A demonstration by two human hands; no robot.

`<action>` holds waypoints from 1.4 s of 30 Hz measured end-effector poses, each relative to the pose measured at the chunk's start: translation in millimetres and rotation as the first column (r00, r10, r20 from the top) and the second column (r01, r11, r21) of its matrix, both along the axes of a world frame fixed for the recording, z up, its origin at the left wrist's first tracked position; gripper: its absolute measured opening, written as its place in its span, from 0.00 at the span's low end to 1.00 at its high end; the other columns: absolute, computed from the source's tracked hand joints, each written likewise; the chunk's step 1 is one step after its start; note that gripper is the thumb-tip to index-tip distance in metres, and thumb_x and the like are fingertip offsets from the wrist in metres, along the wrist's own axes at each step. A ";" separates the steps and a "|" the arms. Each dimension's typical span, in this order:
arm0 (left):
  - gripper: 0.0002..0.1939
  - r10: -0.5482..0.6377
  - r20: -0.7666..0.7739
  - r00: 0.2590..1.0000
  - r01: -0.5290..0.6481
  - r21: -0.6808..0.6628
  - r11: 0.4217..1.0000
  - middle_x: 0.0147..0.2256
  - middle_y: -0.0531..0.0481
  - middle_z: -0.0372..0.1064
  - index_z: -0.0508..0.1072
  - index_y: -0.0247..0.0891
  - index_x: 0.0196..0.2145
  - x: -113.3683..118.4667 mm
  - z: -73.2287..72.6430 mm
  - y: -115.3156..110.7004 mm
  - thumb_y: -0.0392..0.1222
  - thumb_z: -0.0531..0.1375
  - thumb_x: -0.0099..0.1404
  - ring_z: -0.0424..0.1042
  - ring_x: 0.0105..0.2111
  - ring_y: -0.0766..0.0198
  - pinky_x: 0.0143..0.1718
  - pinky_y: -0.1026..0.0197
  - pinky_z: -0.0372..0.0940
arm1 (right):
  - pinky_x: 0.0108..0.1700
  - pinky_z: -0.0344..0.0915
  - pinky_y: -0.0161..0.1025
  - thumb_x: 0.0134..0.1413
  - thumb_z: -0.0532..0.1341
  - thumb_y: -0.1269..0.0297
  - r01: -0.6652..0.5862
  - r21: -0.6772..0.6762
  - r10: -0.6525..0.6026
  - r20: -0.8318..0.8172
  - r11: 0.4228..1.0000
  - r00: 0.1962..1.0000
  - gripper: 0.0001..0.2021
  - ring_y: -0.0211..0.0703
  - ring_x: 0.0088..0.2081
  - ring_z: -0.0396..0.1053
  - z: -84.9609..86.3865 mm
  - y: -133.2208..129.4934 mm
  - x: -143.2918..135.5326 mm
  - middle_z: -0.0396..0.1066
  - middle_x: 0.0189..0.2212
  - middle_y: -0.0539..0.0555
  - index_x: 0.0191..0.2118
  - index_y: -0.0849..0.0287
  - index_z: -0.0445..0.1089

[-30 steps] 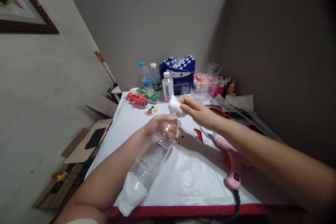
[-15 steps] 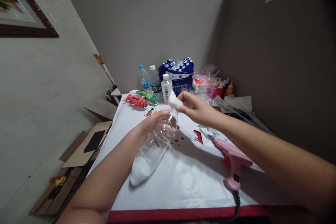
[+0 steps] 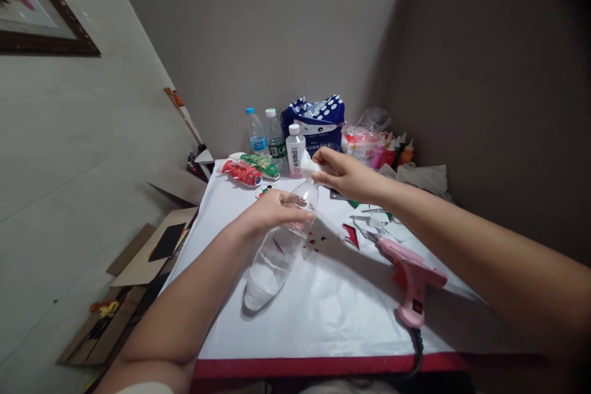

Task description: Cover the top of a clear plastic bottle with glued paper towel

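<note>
A clear plastic bottle [image 3: 282, 246] lies tilted over the white-covered table, its neck pointing away from me and white stuffing in its near end. My left hand [image 3: 279, 208] is wrapped round the bottle's upper part. My right hand [image 3: 339, 171] pinches a tuft of white cotton-like stuffing [image 3: 308, 163] at the bottle's mouth. To the right lies a pink glue gun [image 3: 410, 277] with a black cord. Small dark red scraps [image 3: 314, 241] and a larger red piece [image 3: 351, 236] are on the table beside the bottle.
Farther back lie a red fish-shaped craft [image 3: 241, 173] and a green one [image 3: 261, 165]. Behind them stand capped bottles [image 3: 295, 151], a blue bag [image 3: 318, 117] and several paint bottles [image 3: 406, 152]. Cardboard boxes [image 3: 157, 252] are on the left, below the table.
My left hand has shifted its grip, the thumb now lying across the bottle. The bottle's near end has moved right and away from me. My right hand still pinches the stuffing at the mouth.
</note>
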State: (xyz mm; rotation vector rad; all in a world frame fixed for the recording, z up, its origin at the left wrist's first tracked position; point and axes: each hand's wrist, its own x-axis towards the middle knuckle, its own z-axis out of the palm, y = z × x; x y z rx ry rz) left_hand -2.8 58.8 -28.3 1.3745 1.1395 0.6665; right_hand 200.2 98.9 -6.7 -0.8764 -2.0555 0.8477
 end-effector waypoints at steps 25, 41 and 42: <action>0.26 -0.136 -0.257 0.957 0.082 -0.208 0.975 0.29 0.42 0.77 0.76 0.32 0.30 -4.9 -18.2 20.4 0.60 0.68 0.47 0.75 0.27 0.62 0.31 0.61 0.64 | 0.31 0.59 0.38 0.43 0.66 0.63 -0.146 -0.292 0.191 0.130 0.945 0.973 0.10 0.42 0.29 0.61 -48.3 32.1 -4.9 0.64 0.25 0.49 0.29 0.56 0.63; 0.30 -0.095 -0.467 0.879 0.056 -0.098 0.994 0.26 0.42 0.78 0.78 0.33 0.31 -18.7 -29.1 34.5 0.67 0.64 0.48 0.52 0.15 0.72 0.20 0.64 0.50 | 0.34 0.59 0.39 0.44 0.65 0.61 -0.074 -0.416 0.191 0.247 0.906 0.950 0.10 0.43 0.32 0.64 -74.6 45.0 -7.9 0.69 0.29 0.51 0.32 0.56 0.65; 0.31 -0.097 -0.483 0.870 0.060 -0.092 0.994 0.25 0.43 0.77 0.79 0.33 0.30 -16.8 -29.1 33.2 0.68 0.64 0.48 0.52 0.15 0.72 0.20 0.63 0.50 | 0.34 0.59 0.39 0.44 0.65 0.62 -0.074 -0.414 0.189 0.246 0.908 0.951 0.10 0.43 0.31 0.63 -74.8 45.2 -7.9 0.68 0.29 0.51 0.32 0.56 0.65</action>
